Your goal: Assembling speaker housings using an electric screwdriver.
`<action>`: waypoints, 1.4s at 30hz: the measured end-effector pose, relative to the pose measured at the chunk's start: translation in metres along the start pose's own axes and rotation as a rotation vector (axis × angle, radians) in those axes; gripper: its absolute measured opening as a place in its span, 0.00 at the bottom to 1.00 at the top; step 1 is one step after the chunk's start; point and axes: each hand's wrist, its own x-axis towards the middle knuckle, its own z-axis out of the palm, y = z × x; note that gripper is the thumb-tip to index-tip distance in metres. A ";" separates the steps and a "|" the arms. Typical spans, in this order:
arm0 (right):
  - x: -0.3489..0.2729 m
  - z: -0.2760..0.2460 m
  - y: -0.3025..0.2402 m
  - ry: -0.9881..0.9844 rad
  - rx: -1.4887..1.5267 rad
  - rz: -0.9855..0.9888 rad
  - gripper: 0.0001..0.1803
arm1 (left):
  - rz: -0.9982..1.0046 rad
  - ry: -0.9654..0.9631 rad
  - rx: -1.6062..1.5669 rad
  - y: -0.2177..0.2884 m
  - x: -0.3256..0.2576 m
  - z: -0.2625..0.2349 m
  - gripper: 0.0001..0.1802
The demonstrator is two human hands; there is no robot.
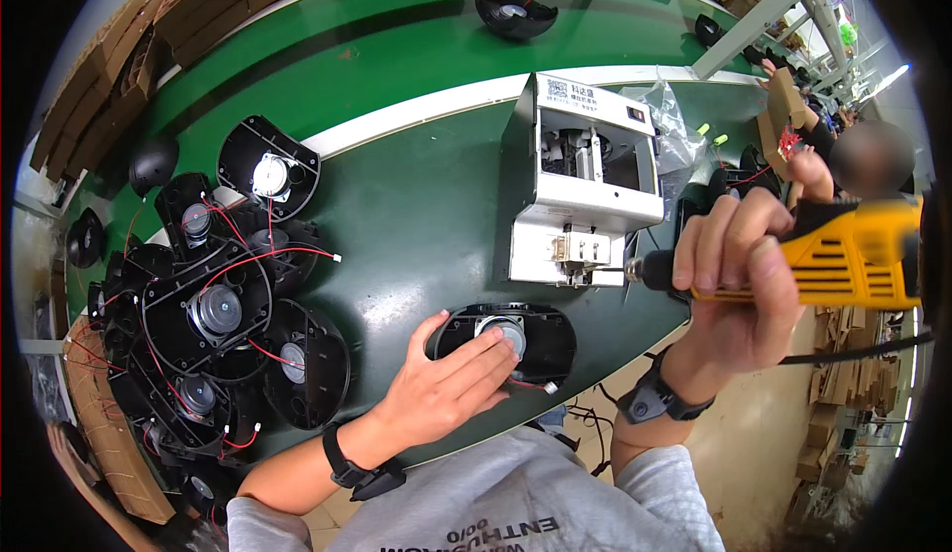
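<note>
My left hand lies with outstretched fingers over a round silver speaker. That speaker sits in a black plastic housing near the bench's front edge, and a short red wire with a white plug comes out of it. On the right, my right hand is wrapped round a yellow and black power screwdriver, held level. Its bit points left at the front outlet of a white screw feeder; whether the tip touches a screw, I cannot tell.
Piled at left are several black housings with speakers and red wires. A green conveyor runs behind, carrying another housing. Clear plastic bags lie beside the feeder. A co-worker is at the far right. A black cord hangs below the screwdriver.
</note>
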 end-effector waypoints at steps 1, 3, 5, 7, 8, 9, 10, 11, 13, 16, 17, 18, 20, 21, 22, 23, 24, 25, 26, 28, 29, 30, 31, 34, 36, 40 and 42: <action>-0.003 0.003 0.001 0.041 -0.065 -0.017 0.25 | 0.004 0.009 -0.002 -0.002 0.001 0.000 0.24; -0.011 0.009 0.006 0.141 -0.036 0.013 0.24 | 0.028 -0.015 0.019 -0.003 0.001 -0.001 0.22; -0.016 0.014 0.016 0.198 -0.062 0.029 0.21 | 0.025 0.002 0.003 -0.003 -0.001 0.002 0.22; -0.018 0.012 0.025 0.193 -0.043 0.014 0.20 | 0.023 0.023 -0.009 -0.003 0.000 0.003 0.21; -0.019 0.011 0.027 0.191 -0.025 0.002 0.19 | 0.020 0.014 -0.019 -0.002 0.001 0.002 0.21; -0.019 0.010 0.027 0.189 -0.023 0.001 0.19 | 0.015 0.004 -0.028 -0.001 0.001 0.001 0.22; -0.020 0.010 0.027 0.192 -0.028 0.025 0.19 | 0.015 0.006 -0.026 -0.001 0.001 0.001 0.22; -0.020 0.010 0.027 0.194 -0.034 0.048 0.19 | 0.013 0.017 -0.033 -0.001 0.001 0.003 0.22; -0.021 0.010 0.026 0.191 -0.041 0.053 0.19 | 0.012 0.028 -0.040 -0.001 0.000 0.003 0.22; -0.024 0.014 0.026 0.206 -0.071 0.062 0.19 | 0.015 0.026 -0.042 -0.001 0.001 0.003 0.22; -0.024 0.015 0.026 0.223 -0.092 0.067 0.19 | 0.019 0.028 -0.039 -0.001 0.001 0.003 0.22; -0.024 0.015 0.026 0.222 -0.093 0.067 0.19 | 0.022 0.031 -0.034 -0.001 0.001 0.002 0.22; -0.025 0.016 0.026 0.190 -0.144 0.058 0.19 | 0.020 0.043 -0.048 -0.001 0.001 0.004 0.19; -0.024 0.018 0.026 0.184 -0.141 0.061 0.19 | 0.016 0.053 -0.060 -0.001 -0.001 0.005 0.17; -0.024 0.022 0.023 0.197 -0.105 0.106 0.20 | 0.008 0.056 -0.059 -0.002 -0.002 0.005 0.17; -0.025 0.026 0.021 0.208 -0.068 0.152 0.20 | 0.019 0.048 -0.063 -0.002 -0.002 0.005 0.16; -0.030 0.027 0.020 0.197 -0.023 0.133 0.22 | 0.025 0.040 -0.066 -0.002 -0.003 0.004 0.16; -0.033 0.028 0.014 0.168 0.054 0.115 0.24 | 0.008 0.042 -0.062 -0.002 -0.003 0.004 0.16; -0.034 0.032 0.008 0.172 0.101 0.099 0.25 | 0.033 0.041 -0.049 -0.003 -0.001 0.003 0.15; -0.039 0.041 0.003 0.125 0.162 0.072 0.27 | 0.072 0.071 -0.027 -0.003 0.001 0.006 0.15; -0.041 0.044 0.003 0.068 0.176 0.064 0.27 | 0.055 0.071 -0.022 -0.002 0.000 0.006 0.15; -0.044 0.049 0.007 0.044 0.208 0.060 0.27 | 0.056 0.085 -0.023 -0.002 0.000 0.007 0.15; -0.048 0.051 0.010 0.015 0.225 0.098 0.26 | 0.058 0.100 -0.025 -0.002 0.000 0.008 0.16; -0.057 0.060 0.021 -0.013 0.211 0.225 0.25 | 0.065 0.080 0.012 -0.003 -0.004 0.005 0.16; -0.062 0.062 0.028 -0.012 0.200 0.251 0.24 | 0.080 0.054 0.023 -0.004 -0.005 0.004 0.16; -0.066 0.071 0.043 0.026 0.109 0.230 0.23 | 0.070 0.084 0.001 -0.004 -0.005 0.007 0.17; -0.066 0.071 0.047 0.027 0.053 0.189 0.21 | 0.057 0.098 -0.010 -0.002 -0.003 0.006 0.16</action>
